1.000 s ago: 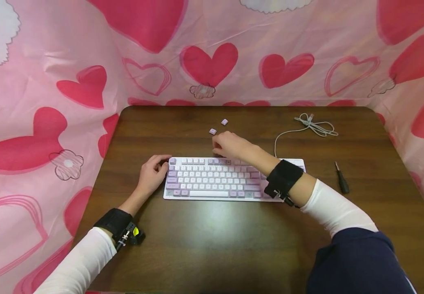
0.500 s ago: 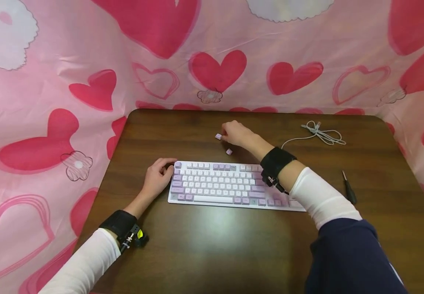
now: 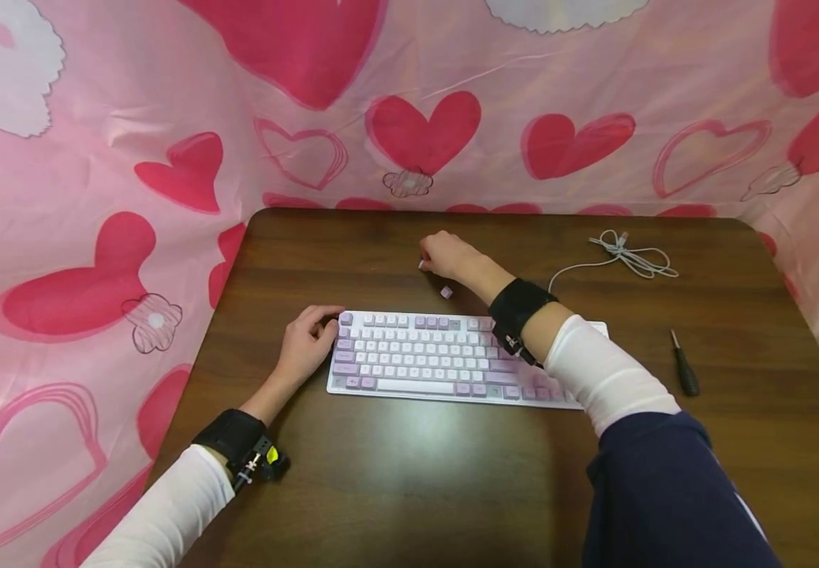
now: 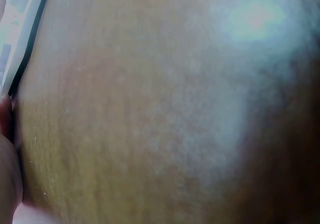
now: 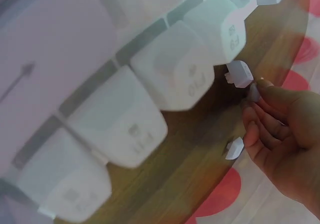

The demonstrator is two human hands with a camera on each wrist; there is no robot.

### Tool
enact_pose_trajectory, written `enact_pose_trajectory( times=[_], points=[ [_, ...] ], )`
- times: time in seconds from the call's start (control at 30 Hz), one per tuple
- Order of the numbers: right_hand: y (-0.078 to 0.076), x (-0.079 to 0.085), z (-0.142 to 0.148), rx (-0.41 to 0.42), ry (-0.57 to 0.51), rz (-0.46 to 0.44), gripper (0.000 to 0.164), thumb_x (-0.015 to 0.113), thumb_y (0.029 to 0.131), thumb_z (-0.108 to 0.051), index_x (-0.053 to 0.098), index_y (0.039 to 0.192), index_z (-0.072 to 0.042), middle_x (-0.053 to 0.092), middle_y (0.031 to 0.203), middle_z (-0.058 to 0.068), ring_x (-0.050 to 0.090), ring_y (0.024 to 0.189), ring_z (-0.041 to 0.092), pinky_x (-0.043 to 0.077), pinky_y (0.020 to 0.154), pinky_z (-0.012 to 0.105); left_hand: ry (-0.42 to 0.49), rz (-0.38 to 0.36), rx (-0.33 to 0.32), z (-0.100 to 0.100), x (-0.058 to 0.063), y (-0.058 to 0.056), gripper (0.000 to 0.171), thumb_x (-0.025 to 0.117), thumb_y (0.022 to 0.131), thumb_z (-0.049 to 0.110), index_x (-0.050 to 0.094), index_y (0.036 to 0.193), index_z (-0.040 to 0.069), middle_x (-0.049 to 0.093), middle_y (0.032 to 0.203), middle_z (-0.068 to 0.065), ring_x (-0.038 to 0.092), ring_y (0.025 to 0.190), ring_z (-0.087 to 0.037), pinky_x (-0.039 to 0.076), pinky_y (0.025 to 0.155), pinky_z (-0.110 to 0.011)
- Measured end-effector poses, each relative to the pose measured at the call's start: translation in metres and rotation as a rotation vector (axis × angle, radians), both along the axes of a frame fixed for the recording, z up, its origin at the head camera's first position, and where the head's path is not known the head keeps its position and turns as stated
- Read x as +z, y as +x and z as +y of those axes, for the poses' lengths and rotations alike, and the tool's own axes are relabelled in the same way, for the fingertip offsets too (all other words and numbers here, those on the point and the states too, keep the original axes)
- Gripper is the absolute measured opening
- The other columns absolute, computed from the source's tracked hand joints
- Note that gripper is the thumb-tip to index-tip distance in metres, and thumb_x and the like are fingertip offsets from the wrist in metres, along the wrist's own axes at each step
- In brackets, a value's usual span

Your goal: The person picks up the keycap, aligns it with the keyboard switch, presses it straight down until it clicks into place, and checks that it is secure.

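A white and lilac keyboard point(image 3: 416, 387) lies on the wooden table point(image 3: 409, 473). At its back left corner my left hand point(image 3: 303, 343) holds it, index finger along the back edge and thumb at the side; the left wrist view catches only a sliver of this hand point(image 4: 9, 174). Behind the keyboard, my right hand point(image 3: 450, 254) pinches a small keycap point(image 5: 254, 92) between thumb and fingers. One loose lilac keycap point(image 3: 446, 292) lies between that hand and the keyboard. Another loose keycap point(image 5: 235, 148) shows below the fingers in the right wrist view, hidden in the head view.
A bundled white cable point(image 3: 637, 259) runs from the keyboard's back edge. To the right lies a screwdriver point(image 3: 685, 367) with a dark handle. A pink heart-print cloth point(image 3: 452, 63) hangs around the table's back and sides.
My right hand has moved back from the keyboard's rear edge, and a keycap now lies in front of it. Its fingertips have closed over another keycap. My left hand stays at the corner.
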State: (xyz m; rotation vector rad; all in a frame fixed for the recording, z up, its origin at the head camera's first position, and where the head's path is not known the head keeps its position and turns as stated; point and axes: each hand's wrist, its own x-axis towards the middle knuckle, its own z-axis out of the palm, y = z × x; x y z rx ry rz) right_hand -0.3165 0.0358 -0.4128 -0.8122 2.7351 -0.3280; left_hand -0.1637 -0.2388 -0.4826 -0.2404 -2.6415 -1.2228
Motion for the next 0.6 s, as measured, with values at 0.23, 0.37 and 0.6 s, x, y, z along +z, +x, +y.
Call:
enact_pose_trajectory(
  times=[0.23,0.37,0.6],
  points=[
    [0.006,0.004,0.009,0.048,0.030,-0.007,0.015,0.066,0.088,-0.021,0.063,0.085,-0.007,0.060,0.079,0.006,0.054,0.075,0.021,0.046,0.068,0.033,-0.007,0.029,-0.007,-0.003,0.000,-0.002,0.023,0.058,0.089,0.013,0.068,0.109,0.016,0.058,0.090,0.003,0.046,0.057,-0.010,0.037,0.051,-0.022],
    [0.013,0.006,0.018,0.085,0.025,0.001,0.015,0.067,0.087,-0.022,0.064,0.083,-0.008,0.060,0.077,0.005,0.055,0.072,0.020,0.046,0.067,0.033,-0.007,0.044,-0.006,-0.003,-0.002,-0.003,0.023,0.058,0.088,0.012,0.069,0.108,0.016,0.060,0.093,0.003,0.047,0.058,-0.009,0.037,0.053,-0.021],
    [0.034,0.012,0.034,0.129,-0.008,0.025,0.011,0.066,0.087,-0.019,0.064,0.081,-0.010,0.061,0.074,0.001,0.054,0.065,0.016,0.045,0.062,0.031,-0.007,0.037,-0.007,-0.004,-0.001,-0.006,0.023,0.058,0.088,0.012,0.069,0.108,0.016,0.058,0.091,0.003,0.047,0.059,-0.009,0.037,0.052,-0.021]
  ],
)
